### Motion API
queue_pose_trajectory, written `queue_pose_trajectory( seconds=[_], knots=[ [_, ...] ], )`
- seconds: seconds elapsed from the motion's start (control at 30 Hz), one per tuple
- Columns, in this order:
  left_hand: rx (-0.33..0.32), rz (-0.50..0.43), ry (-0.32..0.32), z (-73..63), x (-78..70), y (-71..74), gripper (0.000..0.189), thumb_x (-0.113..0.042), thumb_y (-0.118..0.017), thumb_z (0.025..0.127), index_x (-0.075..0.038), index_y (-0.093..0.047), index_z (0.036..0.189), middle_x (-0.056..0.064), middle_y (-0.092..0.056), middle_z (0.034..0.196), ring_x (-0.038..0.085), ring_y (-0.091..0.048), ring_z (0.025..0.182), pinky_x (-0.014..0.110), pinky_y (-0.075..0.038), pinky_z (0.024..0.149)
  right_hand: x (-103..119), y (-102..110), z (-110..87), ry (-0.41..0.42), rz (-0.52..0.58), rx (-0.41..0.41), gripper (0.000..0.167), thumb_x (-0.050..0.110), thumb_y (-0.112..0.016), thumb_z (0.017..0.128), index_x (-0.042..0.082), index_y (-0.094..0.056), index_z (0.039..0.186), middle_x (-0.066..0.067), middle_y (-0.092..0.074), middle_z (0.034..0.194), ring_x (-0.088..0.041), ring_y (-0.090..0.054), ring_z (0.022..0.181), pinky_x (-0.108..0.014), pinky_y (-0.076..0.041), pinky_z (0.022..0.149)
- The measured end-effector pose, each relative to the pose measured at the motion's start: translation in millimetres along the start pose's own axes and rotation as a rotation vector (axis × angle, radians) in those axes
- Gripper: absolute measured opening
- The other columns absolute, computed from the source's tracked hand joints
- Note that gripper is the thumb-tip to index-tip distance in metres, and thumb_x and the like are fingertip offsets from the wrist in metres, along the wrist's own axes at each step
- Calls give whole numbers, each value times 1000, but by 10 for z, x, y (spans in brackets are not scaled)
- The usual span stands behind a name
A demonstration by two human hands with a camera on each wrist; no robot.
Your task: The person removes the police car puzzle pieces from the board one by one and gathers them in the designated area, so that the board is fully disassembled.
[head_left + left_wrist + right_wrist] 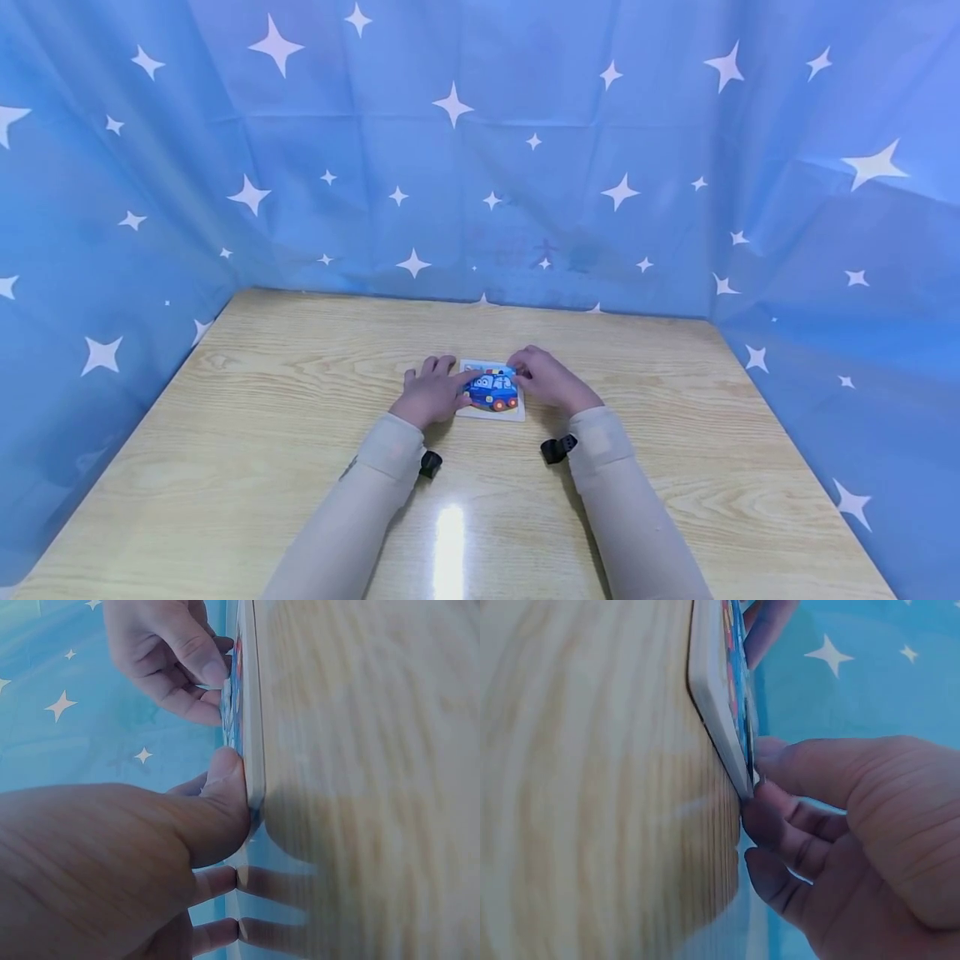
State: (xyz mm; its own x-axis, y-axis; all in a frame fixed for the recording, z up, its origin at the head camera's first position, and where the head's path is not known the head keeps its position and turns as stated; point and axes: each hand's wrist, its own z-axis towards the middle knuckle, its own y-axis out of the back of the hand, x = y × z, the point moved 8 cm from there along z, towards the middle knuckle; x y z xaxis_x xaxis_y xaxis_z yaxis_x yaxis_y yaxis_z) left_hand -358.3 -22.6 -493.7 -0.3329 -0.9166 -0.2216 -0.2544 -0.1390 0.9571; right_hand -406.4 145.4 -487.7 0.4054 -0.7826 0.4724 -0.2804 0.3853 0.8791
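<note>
A small jigsaw puzzle [495,387] with a blue cartoon car and a white border lies flat on the wooden table. My left hand [430,393] steadies its left side, fingers spread, the index finger reaching across the picture. In the left wrist view, the left thumb [226,784] presses at the board's edge. At the far right corner, my right hand [547,379] pinches a thin puzzle piece [751,742] between thumb and fingertips, slightly raised from the board. The right fingers hide most of this piece in the head view.
The light wood-grain table [262,467] extends around the puzzle on all sides. A blue curtain [360,167] with white stars stands along its back and sides. Black wrist devices [558,450] sit by both sleeves.
</note>
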Motion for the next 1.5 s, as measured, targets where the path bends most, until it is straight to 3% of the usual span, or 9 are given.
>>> queue_pose_trajectory(
  seconds=[0.63, 0.87, 1.1, 1.3, 1.5],
  knots=[
    [6, -11, 1, -17, -19, 39, 52, -43, -48, 107, -41, -36, 157, 11, -25, 163, 37, -25, 146, 66, -28, 109, 33, 33, -22, 7, -2, 9, 23, 10, -61, 103, 2, -66, 124, -11, -60, 118, -24, -61, 106, -43, -52, 92],
    [-6, -29, 12, 1, -24, 40, 54, -43, -51, 106, -40, -35, 158, 11, -25, 163, 38, -24, 146, 65, -29, 108, 14, 78, -36, -30, 18, -14, 26, 12, -61, 103, 4, -65, 127, -10, -59, 123, -26, -60, 113, -45, -49, 99],
    [-16, -61, 49, 20, 15, -7, 60, -44, -54, 104, -36, -33, 159, 9, -26, 163, 36, -22, 148, 64, -26, 111, -101, 175, -86, -48, 27, -72, 31, 8, -61, 102, 2, -63, 133, -10, -60, 122, -30, -60, 117, -46, -49, 102],
    [-21, -67, 42, -1, 11, -61, 59, -43, -56, 104, -34, -36, 159, 9, -26, 162, 36, -23, 147, 65, -25, 110, -262, 226, -183, -90, 84, -101, 28, 6, -61, 102, 2, -65, 130, -10, -59, 124, -32, -61, 115, -46, -51, 97],
    [-32, -72, 38, 2, 8, -28, 58, -42, -55, 104, -34, -36, 158, 10, -26, 162, 36, -23, 147, 65, -25, 110, -378, 360, -229, -101, 53, -116, 28, 4, -61, 101, 0, -64, 129, -14, -60, 125, -34, -61, 114, -47, -51, 96]
  ],
)
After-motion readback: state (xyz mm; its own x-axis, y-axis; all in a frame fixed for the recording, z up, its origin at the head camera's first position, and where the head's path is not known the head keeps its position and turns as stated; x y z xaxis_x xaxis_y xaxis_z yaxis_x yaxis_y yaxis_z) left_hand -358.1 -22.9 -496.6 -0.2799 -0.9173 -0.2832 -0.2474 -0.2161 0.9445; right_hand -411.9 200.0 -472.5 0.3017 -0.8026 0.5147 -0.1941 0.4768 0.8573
